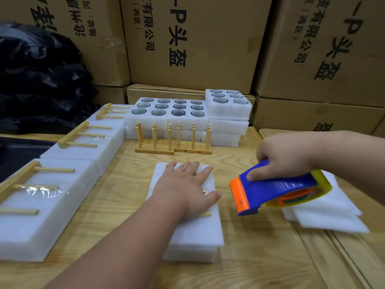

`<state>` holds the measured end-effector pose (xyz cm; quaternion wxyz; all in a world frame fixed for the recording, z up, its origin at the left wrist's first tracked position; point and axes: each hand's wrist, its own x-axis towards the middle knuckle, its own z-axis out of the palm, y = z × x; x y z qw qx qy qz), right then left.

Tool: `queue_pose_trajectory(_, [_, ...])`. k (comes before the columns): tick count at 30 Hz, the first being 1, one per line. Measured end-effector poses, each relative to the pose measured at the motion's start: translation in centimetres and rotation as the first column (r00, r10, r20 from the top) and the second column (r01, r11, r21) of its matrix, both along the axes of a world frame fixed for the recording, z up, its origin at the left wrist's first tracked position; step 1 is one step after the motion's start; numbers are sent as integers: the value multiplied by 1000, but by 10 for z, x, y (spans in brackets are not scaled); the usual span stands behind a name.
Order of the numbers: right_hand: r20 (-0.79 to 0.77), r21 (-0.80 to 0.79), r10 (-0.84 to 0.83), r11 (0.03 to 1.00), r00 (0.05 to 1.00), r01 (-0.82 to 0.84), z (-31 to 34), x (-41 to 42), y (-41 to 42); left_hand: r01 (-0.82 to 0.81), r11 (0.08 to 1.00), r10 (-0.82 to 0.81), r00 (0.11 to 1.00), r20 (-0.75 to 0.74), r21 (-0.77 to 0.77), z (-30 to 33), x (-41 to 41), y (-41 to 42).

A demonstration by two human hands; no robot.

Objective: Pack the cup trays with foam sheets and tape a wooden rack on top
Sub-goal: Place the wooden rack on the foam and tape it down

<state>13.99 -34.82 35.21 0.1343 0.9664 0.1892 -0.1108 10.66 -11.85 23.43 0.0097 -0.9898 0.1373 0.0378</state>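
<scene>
A: What's nearest?

B: A white foam pack [193,232] on the wooden table [260,257], in the middle, with a foam sheet as its top layer. The left hand [185,188] lies flat on it, palm down, fingers straight and slightly spread, thumb out to the right. A peg tip of a rack [207,214] pokes out from under the wrist, and a bit of clear tape glints by the thumb.

A: And the right hand?

B: The right hand [285,159] grips a blue tape gun [277,190] just right of the pack, fingers curled round the handle, forefinger laid along the blue body. Its orange blade end points down-left towards the pack's edge. I cannot tell whether it touches the foam.

A: What's beneath the gun?

B: Loose foam sheets [327,215], stacked unevenly at the right.

A: On the left?

B: Finished packs [41,205] in a row running back, each with a wooden rack taped flat on top.

A: Further back?

B: Two racks standing upright [173,140], side by side. Behind them, foam cup trays [168,113] with glass cups in their holes; a taller stack [229,113] stands on the right. Cartons [193,42] wall the back, and black bags [41,76] are piled at far left.
</scene>
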Motion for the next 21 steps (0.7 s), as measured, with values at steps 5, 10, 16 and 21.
queue_pose_trajectory(5, [-31, -135, 11, 991, 999, -15, -8, 6, 42, 0, 1000, 1, 1000, 29, -27, 0, 0, 1])
queue_pose_trajectory(10, [-65, -201, -28, 979, 998, 14, -12, 9, 73, 3, 1000, -2, 1000, 23, -19, 1, 0, 0])
queue_pose_trajectory(16, [-56, -281, -34, 959, 998, 17, -12, 8, 106, 10, 1000, -9, 999, 34, -30, 0, 1, 0])
queue_pose_trajectory(21, [-99, -195, -31, 981, 995, 11, -30, 6, 124, 48, 997, -42, 995, 94, -60, -2, 0, -1])
